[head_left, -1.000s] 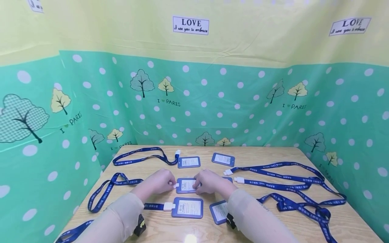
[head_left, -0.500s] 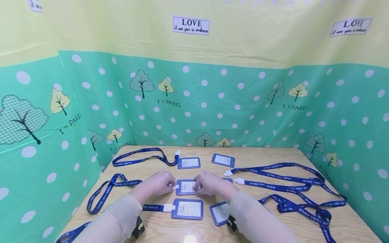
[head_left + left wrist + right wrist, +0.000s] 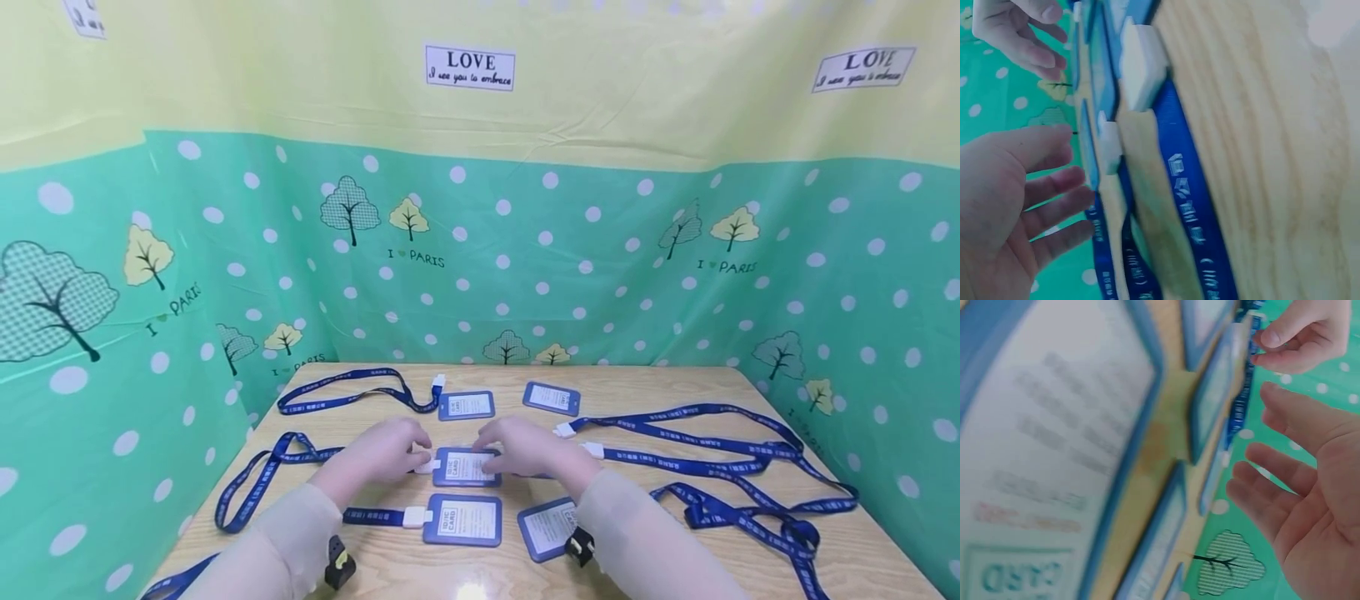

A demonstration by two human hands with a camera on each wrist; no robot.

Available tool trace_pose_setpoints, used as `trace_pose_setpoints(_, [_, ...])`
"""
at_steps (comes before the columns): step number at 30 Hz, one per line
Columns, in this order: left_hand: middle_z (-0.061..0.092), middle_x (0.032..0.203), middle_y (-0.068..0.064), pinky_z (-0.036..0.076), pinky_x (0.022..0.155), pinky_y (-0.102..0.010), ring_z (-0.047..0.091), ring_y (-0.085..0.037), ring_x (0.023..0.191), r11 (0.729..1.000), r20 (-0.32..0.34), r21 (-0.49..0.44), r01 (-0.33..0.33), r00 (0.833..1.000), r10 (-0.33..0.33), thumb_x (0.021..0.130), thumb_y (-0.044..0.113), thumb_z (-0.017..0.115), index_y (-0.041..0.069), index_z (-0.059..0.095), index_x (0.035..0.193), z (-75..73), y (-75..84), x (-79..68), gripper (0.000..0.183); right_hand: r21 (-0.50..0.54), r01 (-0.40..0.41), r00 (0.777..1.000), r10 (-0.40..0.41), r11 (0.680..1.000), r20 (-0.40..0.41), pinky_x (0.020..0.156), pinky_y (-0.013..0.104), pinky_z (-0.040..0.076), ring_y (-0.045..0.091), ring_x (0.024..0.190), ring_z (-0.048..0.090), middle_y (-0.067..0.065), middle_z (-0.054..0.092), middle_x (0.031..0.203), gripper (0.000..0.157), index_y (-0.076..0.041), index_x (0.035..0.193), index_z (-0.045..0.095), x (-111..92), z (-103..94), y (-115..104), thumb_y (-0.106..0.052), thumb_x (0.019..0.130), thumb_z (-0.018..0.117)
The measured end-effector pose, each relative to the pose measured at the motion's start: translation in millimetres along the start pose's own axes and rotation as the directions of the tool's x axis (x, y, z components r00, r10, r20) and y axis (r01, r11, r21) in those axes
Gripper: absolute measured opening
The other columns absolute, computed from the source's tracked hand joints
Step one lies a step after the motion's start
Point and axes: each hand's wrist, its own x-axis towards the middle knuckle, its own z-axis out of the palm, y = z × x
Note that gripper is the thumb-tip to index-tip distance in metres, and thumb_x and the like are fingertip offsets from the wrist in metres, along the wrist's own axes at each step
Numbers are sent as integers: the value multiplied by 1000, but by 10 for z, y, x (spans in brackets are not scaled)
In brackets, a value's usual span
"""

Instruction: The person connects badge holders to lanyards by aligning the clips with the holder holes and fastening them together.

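A blue ID card holder [image 3: 453, 479] lies in the middle of the wooden table, joined at its left end to the white clip [image 3: 426, 467] of a blue lanyard. My left hand [image 3: 388, 450] hovers by that clip; in the left wrist view its fingers are spread, holding nothing. Over the holder's right end is my right hand [image 3: 521, 454], its fingers relaxed and apart in the right wrist view. Nearer me lies another card holder [image 3: 462, 540] fastened to a lanyard's white clip [image 3: 414, 517]. A further card holder behind my right hand is mostly hidden.
Two card holders, one left [image 3: 467, 406] and one right [image 3: 552, 398], lie at the back. A tilted card holder [image 3: 546, 529] is under my right wrist. Loose blue lanyards spread over the left side [image 3: 255, 492] and right side [image 3: 720, 467]. A polka-dot curtain [image 3: 525, 275] surrounds the table.
Both hands have let go: the left released the white clip and the right released the middle card holder. Their fingers have opened and lifted slightly, while the joined holder stays on the table.
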Motion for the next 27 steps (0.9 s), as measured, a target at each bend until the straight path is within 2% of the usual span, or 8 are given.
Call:
trace_pose_setpoints(5, [70,123,-2,52,100,-49,63,-25,119,1000,-145,23,-17,989,20,97,34,71,21,76,114,-117,28,1,22,54,79,994,-75,995,-75,108,46,46,24,134,53,1,60,142,33,-25,127,72,-76,-185,-27,-28,94,75])
trace_pose_setpoints(9, [68,124,-3,51,102,-50,61,-27,121,997,-278,46,-57,958,68,97,35,71,22,78,106,-210,51,12,17,71,135,980,-123,988,-158,107,45,47,24,133,54,3,61,141,32,-23,128,72,-135,-329,-41,-30,97,72])
trace_pose_setpoints(13, [68,108,6,56,91,-41,65,-19,104,993,-384,59,-97,916,113,97,32,71,22,78,101,-276,63,29,13,81,168,959,-144,982,-243,103,43,51,22,128,57,1,63,138,30,-22,127,72,-185,-470,-61,-32,98,70])
trace_pose_setpoints(15, [67,105,7,57,88,-39,64,-17,101,991,-436,62,-120,890,135,96,29,72,21,77,101,-297,65,51,11,92,198,942,-163,976,-292,101,40,52,20,125,60,0,66,134,30,-20,126,72,-192,-530,-58,-29,98,71])
trace_pose_setpoints(17, [68,106,6,57,88,-39,64,-18,102,988,-480,64,-141,864,154,96,28,72,20,77,103,-326,80,71,12,102,225,923,-179,969,-341,99,36,53,17,121,62,-2,68,130,29,-19,125,73,-188,-587,-49,-27,97,72])
trace_pose_setpoints(20, [68,109,3,57,91,-41,63,-20,106,982,-535,77,-174,824,188,96,28,73,17,76,107,-386,113,117,16,124,279,886,-205,952,-417,95,37,55,18,115,64,0,70,124,27,-15,123,73,-167,-660,-28,-22,96,72])
trace_pose_setpoints(23, [68,113,0,56,93,-41,63,-21,109,975,-579,82,-204,787,213,95,26,74,13,75,111,-450,151,172,20,167,311,853,-197,935,-483,91,36,58,18,109,66,0,71,119,25,-13,120,74,-139,-708,-11,-20,96,72])
trace_pose_setpoints(27, [67,118,-4,55,96,-43,61,-24,112,969,-638,85,-234,734,233,93,20,76,10,73,115,-507,175,252,24,268,320,834,-136,909,-535,86,32,59,15,102,67,2,72,113,23,-13,119,74,-77,-743,-11,-20,97,72])
